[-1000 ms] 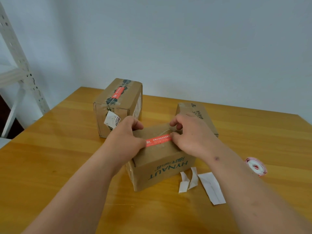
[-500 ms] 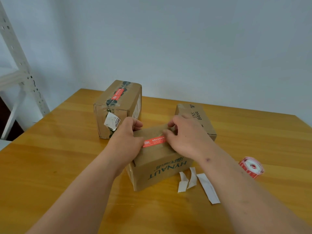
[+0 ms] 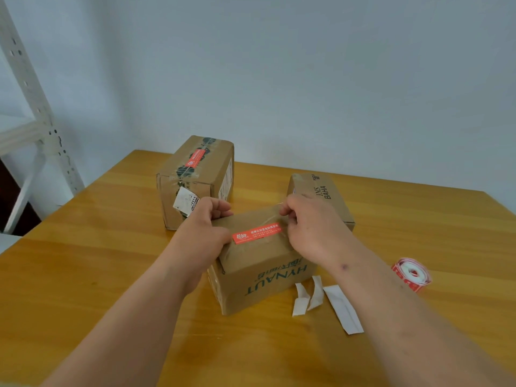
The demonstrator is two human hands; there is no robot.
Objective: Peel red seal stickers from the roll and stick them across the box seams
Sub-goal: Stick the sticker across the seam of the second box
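Pressure along the red seal sticker (image 3: 257,233) matters — left hand (image 3: 202,233) grips the brown HYNAUT cardboard box (image 3: 262,275) at nine o'clock, right hand (image 3: 310,227), fingers curled, presses its three o'clock end.

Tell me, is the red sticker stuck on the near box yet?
On. The red sticker lies flat across the near box top, between both hands.

Left hand (image 3: 202,233): held the box (image 3: 259,272) on its left side.
Right hand (image 3: 310,227): curled at the right end of the red sticker (image 3: 257,233).
Roll (image 3: 411,274): lay well right of both hands.
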